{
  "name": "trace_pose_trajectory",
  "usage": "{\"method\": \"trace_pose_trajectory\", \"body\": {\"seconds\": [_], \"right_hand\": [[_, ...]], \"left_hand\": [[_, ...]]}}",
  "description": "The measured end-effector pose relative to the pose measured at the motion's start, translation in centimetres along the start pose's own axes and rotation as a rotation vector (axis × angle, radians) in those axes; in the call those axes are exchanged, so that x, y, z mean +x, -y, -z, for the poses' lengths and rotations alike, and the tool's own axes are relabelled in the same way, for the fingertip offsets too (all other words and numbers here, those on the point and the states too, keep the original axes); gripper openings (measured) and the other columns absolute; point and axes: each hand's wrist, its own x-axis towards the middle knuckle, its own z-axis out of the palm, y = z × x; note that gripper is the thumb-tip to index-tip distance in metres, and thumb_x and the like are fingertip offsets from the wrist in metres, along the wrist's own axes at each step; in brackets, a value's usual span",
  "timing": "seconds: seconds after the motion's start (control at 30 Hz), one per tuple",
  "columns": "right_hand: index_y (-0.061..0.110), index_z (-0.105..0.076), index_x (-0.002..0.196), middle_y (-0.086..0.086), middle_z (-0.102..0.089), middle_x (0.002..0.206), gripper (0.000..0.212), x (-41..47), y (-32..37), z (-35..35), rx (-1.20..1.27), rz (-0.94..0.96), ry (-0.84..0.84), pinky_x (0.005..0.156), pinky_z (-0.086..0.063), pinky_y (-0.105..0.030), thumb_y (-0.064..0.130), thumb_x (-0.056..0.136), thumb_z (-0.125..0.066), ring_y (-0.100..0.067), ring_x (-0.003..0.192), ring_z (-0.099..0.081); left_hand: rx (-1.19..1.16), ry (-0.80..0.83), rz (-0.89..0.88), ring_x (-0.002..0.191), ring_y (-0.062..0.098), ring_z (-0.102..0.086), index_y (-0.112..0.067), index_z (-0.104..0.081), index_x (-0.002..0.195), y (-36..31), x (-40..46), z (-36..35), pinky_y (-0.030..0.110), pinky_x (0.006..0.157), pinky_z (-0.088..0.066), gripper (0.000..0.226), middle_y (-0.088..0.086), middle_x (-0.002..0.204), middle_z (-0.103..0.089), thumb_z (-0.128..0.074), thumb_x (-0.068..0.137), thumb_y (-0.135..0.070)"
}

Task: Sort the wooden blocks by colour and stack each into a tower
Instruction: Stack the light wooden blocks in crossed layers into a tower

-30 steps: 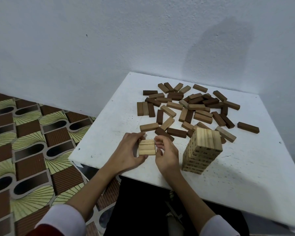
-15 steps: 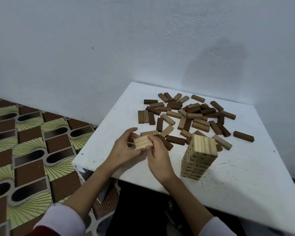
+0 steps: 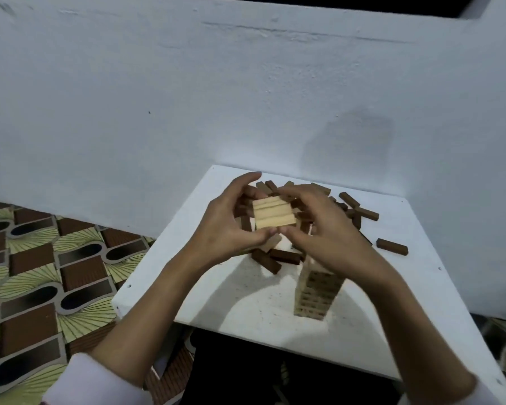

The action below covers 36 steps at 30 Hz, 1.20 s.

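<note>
**Blocks lifted, tower waiting**

Head view, the only one I have: both hands sit in the centre of the frame, raised above the table (image 3: 246,302); between them is a row of pale blocks (image 3: 273,213), three side by side as far as I can count, held flat like a small raft; my left hand (image 3: 228,226) curls round its left end, thumb below and fingers over the far edge; my right hand (image 3: 324,229) pinches the right end, fingers bent round it.

Just right of and below centre stands the pale tower (image 3: 317,290), its top hidden behind my right wrist; the scattered pile of dark and mid-brown blocks (image 3: 275,258) lies behind and under the hands, with one dark block (image 3: 392,247) alone at the right.

Step in hand, as I judge it: carrying a fresh pale layer to the tower; next I must bring the row squarely over the top, probably crosswise to the layer beneath, and let go evenly so nothing shifts.

Containers: none in sight; everything lies loose on the tabletop.
</note>
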Motion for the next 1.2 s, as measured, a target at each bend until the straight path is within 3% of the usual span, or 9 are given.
{"method": "trace_pose_trajectory", "body": {"seconds": [0.1,0.23,0.37,0.47,0.57,0.63,0.73,0.97,1.2], "right_hand": [[0.027,-0.048,0.128,0.010,-0.049,0.124,0.055,-1.7,-2.0,2.5,-0.042,-0.044,0.018,0.096,-0.041,-0.020,0.016,0.080,-0.071,-0.004,0.114,-0.048],[0.027,-0.051,0.125,0.010,-0.052,0.122,0.054,-4.0,-4.7,3.6,-0.016,-0.104,0.020,0.088,-0.036,-0.005,0.013,0.078,-0.073,0.002,0.111,-0.047],[0.028,-0.050,0.127,0.015,-0.048,0.126,0.058,-5.6,-7.0,3.7,-0.019,-0.167,-0.002,0.100,-0.037,-0.023,0.016,0.076,-0.075,-0.004,0.118,-0.042],[0.028,-0.049,0.127,0.010,-0.048,0.129,0.057,-6.0,-8.0,3.4,-0.028,-0.155,-0.007,0.094,-0.032,-0.007,0.017,0.076,-0.075,-0.005,0.119,-0.041],[0.028,-0.049,0.128,0.013,-0.047,0.130,0.060,-6.2,-8.5,3.1,-0.048,-0.152,0.000,0.096,-0.035,-0.016,0.033,0.073,-0.071,-0.008,0.121,-0.040],[0.028,-0.048,0.131,0.014,-0.047,0.128,0.064,-6.3,-8.7,3.0,-0.052,-0.159,0.011,0.099,-0.038,-0.028,0.039,0.071,-0.064,-0.008,0.120,-0.040],[0.028,-0.046,0.134,0.013,-0.047,0.128,0.066,-6.4,-8.8,2.9,-0.063,-0.163,0.020,0.102,-0.038,-0.034,0.041,0.071,-0.062,-0.010,0.121,-0.038],[0.023,-0.041,0.137,0.016,-0.045,0.124,0.067,-6.6,-9.6,2.8,-0.049,-0.156,0.027,0.103,-0.038,-0.032,0.025,0.078,-0.074,-0.012,0.122,-0.039],[0.024,-0.040,0.138,0.008,-0.047,0.130,0.071,-6.1,-9.5,2.5,-0.024,-0.173,0.047,0.102,-0.036,-0.028,0.022,0.077,-0.076,-0.010,0.122,-0.038]], "left_hand": [[0.021,0.101,-0.015,0.092,0.003,-0.059,-0.031,-0.043,0.129,-0.6,0.5,-2.6,0.020,0.077,-0.051,0.081,-0.012,0.100,-0.060,-0.081,0.059,-0.017],[0.065,0.229,-0.009,0.094,0.005,-0.058,-0.029,-0.040,0.133,-0.5,0.7,-5.5,0.017,0.081,-0.049,0.084,-0.012,0.103,-0.057,-0.083,0.065,-0.006],[0.111,0.322,0.009,0.103,0.005,-0.056,-0.027,-0.040,0.136,0.5,0.7,-7.3,0.019,0.091,-0.045,0.086,-0.008,0.106,-0.057,-0.082,0.061,-0.027],[0.142,0.363,0.040,0.106,0.004,-0.054,-0.023,-0.035,0.142,1.0,0.7,-7.9,0.009,0.088,-0.039,0.090,-0.002,0.111,-0.058,-0.084,0.066,-0.019],[0.156,0.376,0.034,0.101,-0.004,-0.053,-0.030,-0.034,0.139,1.2,0.7,-8.2,0.002,0.083,-0.036,0.086,-0.003,0.108,-0.059,-0.082,0.069,-0.015],[0.168,0.380,0.025,0.100,-0.004,-0.053,-0.039,-0.031,0.135,1.3,0.8,-8.3,0.004,0.083,-0.037,0.086,-0.003,0.108,-0.060,-0.081,0.070,-0.015],[0.169,0.392,0.031,0.102,0.000,-0.054,-0.035,-0.031,0.140,1.6,0.7,-8.4,0.010,0.087,-0.041,0.088,-0.003,0.110,-0.059,-0.082,0.069,-0.021],[0.193,0.421,0.068,0.112,0.002,-0.052,-0.032,-0.027,0.144,1.8,0.5,-8.2,0.030,0.097,-0.045,0.095,-0.013,0.117,-0.054,-0.083,0.068,-0.026],[0.214,0.435,0.097,0.107,-0.001,-0.053,-0.027,-0.025,0.147,1.6,0.4,-8.1,0.035,0.097,-0.046,0.096,-0.023,0.112,-0.050,-0.082,0.070,-0.021]]}}
